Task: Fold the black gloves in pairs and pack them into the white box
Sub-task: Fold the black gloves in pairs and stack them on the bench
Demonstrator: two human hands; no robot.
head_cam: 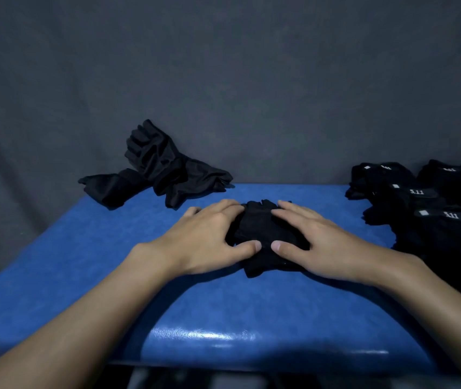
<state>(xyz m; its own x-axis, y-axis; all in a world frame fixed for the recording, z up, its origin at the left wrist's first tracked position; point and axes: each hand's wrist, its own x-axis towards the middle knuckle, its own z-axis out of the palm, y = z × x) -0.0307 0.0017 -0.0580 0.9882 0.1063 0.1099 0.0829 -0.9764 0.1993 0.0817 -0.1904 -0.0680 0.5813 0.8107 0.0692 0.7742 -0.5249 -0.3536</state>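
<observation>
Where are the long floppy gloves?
In the head view, the long floppy gloves lie at the far left of the blue table, against the grey backdrop, beyond the left hand and well apart from the glove pile on the right.

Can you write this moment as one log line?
left hand: presses black gloves | right hand: presses same | glove pile: right | long gloves: far left | white box: unseen

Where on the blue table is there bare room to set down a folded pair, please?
Bare table lies left of the left hand, in front of the long gloves, and along the near edge. The right side is crowded by the glove pile.
</observation>
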